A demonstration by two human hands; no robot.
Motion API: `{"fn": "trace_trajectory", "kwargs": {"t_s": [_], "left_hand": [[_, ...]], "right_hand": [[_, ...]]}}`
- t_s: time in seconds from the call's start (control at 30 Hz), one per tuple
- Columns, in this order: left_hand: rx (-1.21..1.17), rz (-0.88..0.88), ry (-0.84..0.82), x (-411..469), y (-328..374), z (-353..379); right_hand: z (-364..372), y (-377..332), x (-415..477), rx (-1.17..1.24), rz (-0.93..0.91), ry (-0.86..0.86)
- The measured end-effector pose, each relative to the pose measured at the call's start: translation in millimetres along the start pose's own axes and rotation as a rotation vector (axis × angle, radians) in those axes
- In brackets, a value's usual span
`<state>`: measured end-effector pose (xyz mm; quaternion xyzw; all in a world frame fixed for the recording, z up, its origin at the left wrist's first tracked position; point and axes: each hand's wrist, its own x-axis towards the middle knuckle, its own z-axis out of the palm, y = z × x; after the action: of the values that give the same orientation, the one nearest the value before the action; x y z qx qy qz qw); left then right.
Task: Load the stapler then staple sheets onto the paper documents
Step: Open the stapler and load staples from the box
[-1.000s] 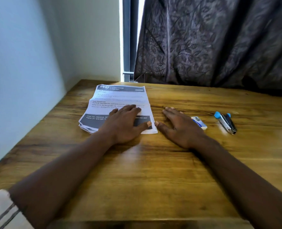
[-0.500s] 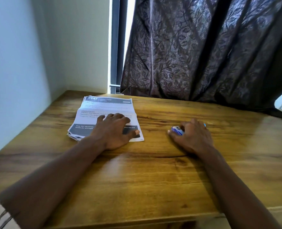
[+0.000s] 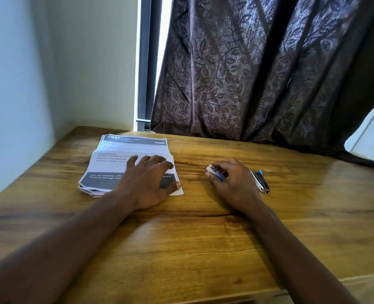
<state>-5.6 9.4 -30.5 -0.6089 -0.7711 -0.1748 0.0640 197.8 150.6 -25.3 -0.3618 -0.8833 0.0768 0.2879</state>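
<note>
Table (image 3: 203, 249), wooden, carries everything. Paper documents (image 3: 115, 163) lie stacked left of centre, thin and floppy, edges fanned; left hand (image 3: 147, 185) rests flat on top, fingers straight, pinning them. Right hand (image 3: 236, 187) curls round staple box (image 3: 216, 172), pinching it low at the table. Stapler (image 3: 261, 184) lies just beside that hand, untouched; small, rigid, probably light, best gripped across its body. Box judged light card, crushable: hold by long sides
</note>
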Motion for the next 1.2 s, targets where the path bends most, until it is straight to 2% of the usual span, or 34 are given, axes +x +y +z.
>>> {"fn": "trace_trajectory", "kwargs": {"t_s": [0.1,0.17,0.4,0.53,0.67,0.77,0.83,1.03,1.2], "left_hand": [[-0.012,0.098,0.144,3,14,2],[-0.042,0.151,0.178,8,24,4],[-0.031,0.199,0.013,24,38,19],[-0.081,0.168,-0.013,26,34,24],[-0.115,0.156,-0.018,29,33,27],[-0.138,0.150,-0.020,28,32,28],[-0.151,0.153,-0.024,28,31,27],[-0.220,0.136,-0.019,25,29,23],[-0.305,0.158,0.104,22,34,17]], "right_hand": [[1,-4,-3,0.023,-0.039,-0.003],[3,-3,-4,-0.039,-0.020,-0.062],[6,4,-9,-0.109,0.070,-0.062],[-1,17,-7,-0.207,0.234,0.106],[-14,38,-8,-0.286,0.500,0.307],[-18,50,-10,-0.319,0.674,0.243],[-18,53,-10,-0.332,0.728,0.176],[-14,59,-7,-0.296,0.657,0.190],[-8,43,-4,0.097,0.332,0.343]]}}
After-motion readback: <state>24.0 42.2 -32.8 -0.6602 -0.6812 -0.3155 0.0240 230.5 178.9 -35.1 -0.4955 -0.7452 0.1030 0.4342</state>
